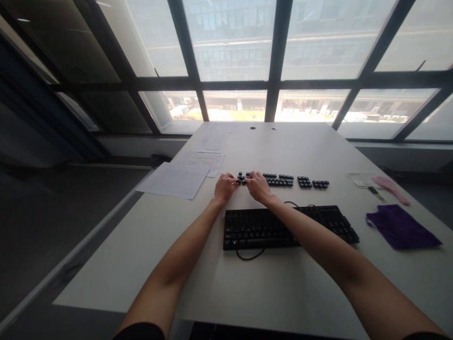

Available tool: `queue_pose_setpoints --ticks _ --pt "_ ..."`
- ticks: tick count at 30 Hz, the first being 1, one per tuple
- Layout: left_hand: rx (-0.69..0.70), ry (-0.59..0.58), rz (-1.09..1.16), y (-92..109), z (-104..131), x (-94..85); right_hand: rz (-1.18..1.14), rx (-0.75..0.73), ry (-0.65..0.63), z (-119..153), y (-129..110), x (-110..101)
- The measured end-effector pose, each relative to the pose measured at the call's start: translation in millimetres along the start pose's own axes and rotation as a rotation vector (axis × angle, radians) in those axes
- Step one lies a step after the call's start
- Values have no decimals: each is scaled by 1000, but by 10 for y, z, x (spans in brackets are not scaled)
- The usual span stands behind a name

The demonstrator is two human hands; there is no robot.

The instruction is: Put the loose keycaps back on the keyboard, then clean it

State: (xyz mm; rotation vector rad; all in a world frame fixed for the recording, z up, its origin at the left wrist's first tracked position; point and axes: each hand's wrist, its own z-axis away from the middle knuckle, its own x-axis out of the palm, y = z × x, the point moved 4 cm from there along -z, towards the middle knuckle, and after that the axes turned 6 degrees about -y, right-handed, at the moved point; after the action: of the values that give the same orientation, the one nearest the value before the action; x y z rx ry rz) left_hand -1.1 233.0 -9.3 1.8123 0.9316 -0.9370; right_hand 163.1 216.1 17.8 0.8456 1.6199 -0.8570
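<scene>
A wall of dark-framed windows (233,42) fills the far side of the room, with a pale building and bright ground beyond the glass. A dark blue curtain (42,104) hangs at the far left. A long white table (205,283) runs from the near side toward the windows.

On it, right of the middle, lies a black keyboard (260,231), the person's right forearm crossing above it. A loop of black cable (249,259) shows at its near edge. Sheets of written paper (175,181) lie toward the left edge, some farther off near the windows. A purple cloth pouch (403,227) rests flat on the right.

The left hand (224,187) and right hand (258,185) are close together beyond the keyboard, at the left end of the rows of black keycaps (279,182). The fingers of both are bent in and meet the small pieces there; whether either pinches one cannot be told. More keycaps form a separate cluster (304,182) to the right.

Farther right, beyond the pouch, are a pink object (389,183), a clear packet (359,179) and a small dark-ended tool (375,192).
</scene>
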Motion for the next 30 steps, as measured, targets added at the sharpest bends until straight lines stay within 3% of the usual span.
queue_pose_setpoints --ticks 10,15,20,23,26,30 --pt "80 -37 129 28 98 -17 -2 -116 17 -107 -90 124" --pt "31 -26 178 41 310 -216 -97 -105 -23 -83 -168 65" --pt "25 39 341 186 853 -659 -324 -94 115 341 -312 -85" --pt "36 19 420 310 1223 -825 -505 -121 138 700 -430 -139" --pt "59 -13 444 405 1480 -840 -639 -145 99 964 -524 -146" --pt "96 -29 428 466 1592 -761 -714 -156 75 1114 -593 -127"
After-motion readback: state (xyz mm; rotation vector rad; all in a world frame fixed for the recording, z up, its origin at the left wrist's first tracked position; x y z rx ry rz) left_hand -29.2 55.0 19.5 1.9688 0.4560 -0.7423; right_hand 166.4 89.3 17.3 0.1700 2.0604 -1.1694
